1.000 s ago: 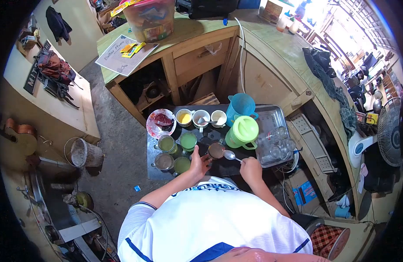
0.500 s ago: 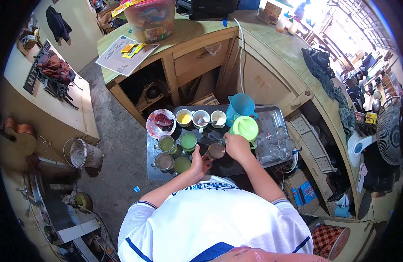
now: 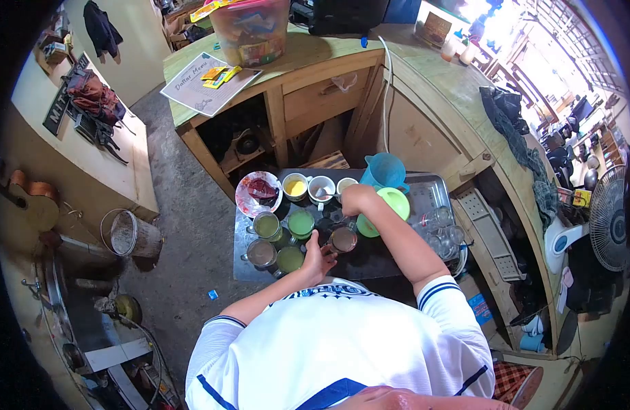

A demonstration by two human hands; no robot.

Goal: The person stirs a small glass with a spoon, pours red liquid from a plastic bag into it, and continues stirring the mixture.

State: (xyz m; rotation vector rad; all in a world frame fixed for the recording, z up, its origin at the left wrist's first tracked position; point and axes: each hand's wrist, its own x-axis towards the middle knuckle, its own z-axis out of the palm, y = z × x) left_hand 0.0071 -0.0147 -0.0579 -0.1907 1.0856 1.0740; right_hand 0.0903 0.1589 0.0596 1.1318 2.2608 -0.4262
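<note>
My left hand is curled at the left side of a glass mug of brown drink, gripping it. My right hand is closed at the row of white cups, its fingertips on the handle of a spoon that leans from the middle cup. Behind the hand, another white cup is partly hidden. A cup with yellow contents stands left of them. Several glass mugs, including one of green drink and one of brownish drink, stand left of my left hand.
A plate with a dark red packet is at the tray's left. Under my right forearm is a green-lidded container, beside a blue pitcher. A metal tray holds several upturned glasses. A wooden counter curves around behind.
My right hand has moved up and left, from beside the brown drink to the spoon at the white cups. My left hand stays at the same mug. The view has shifted slightly.
</note>
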